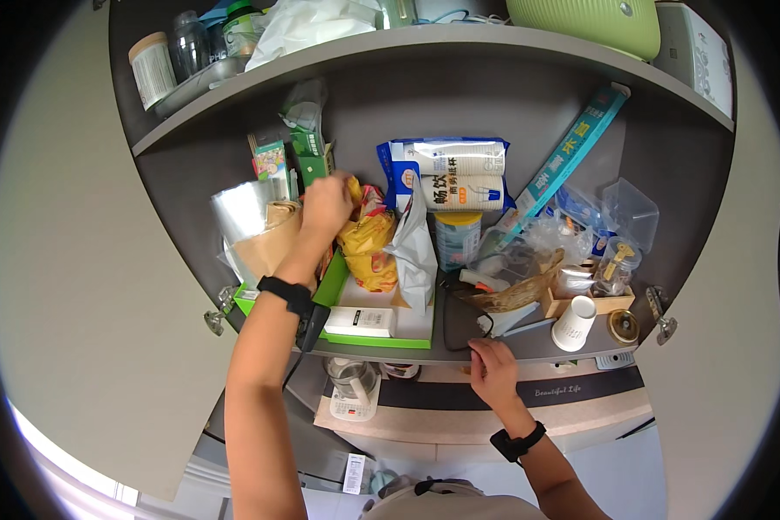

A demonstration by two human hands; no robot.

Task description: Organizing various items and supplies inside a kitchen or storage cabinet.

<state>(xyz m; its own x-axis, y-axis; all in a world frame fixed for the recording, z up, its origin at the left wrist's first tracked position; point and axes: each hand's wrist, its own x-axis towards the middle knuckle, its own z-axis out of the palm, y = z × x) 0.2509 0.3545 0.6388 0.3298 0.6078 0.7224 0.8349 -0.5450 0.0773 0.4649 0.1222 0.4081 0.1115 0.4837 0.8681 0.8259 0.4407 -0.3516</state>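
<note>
My left hand reaches into the cabinet, its fingertips at the top of a yellow plastic bag; whether they grip it is hard to tell. That bag and a white plastic bag lie in a green-edged tray with a small white box. Behind them is a pack of paper cups, above a yellow-lidded can. My right hand is at the shelf's front edge, fingers curled near a thin black cord; its hold is unclear.
An upper shelf overhangs the cabinet. On the right stand a long teal box, a paper cup, a wooden holder and a glass jar. Below, a glass kettle sits near the counter. Hinges project at the sides.
</note>
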